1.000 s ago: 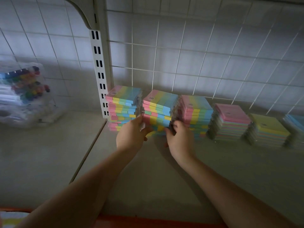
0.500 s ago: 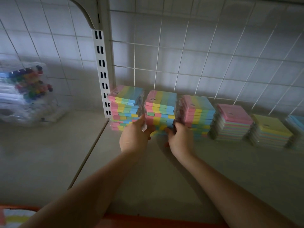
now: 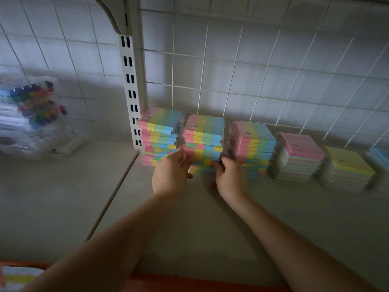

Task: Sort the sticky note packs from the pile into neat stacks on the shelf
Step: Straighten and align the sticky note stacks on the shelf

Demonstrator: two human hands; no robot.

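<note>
Several stacks of wrapped sticky note packs stand in a row at the back of the beige shelf [image 3: 210, 228]. Both hands hold the second stack from the left [image 3: 205, 140], striped pink, yellow, green and blue. My left hand [image 3: 170, 175] grips its lower left side. My right hand [image 3: 228, 178] grips its lower right corner, fingers curled round the packs. A similar striped stack [image 3: 161, 133] stands to the left and another striped one [image 3: 253, 146] to the right. Further right are a pink-topped stack [image 3: 299, 159], a yellow-topped stack [image 3: 347, 167] and a blue-topped one [image 3: 381, 159] at the edge.
A wire grid backs the shelf. A slotted white upright [image 3: 131, 91] stands just left of the stacks. Clear boxes of coloured markers [image 3: 31, 114] sit on the neighbouring shelf at the left. An orange edge [image 3: 189, 281] runs along the bottom, with a striped pack [image 3: 19, 277] at bottom left.
Both hands have stayed on the second striped stack, shifting only slightly. The stack's packs look a little more squared up than a second ago.
</note>
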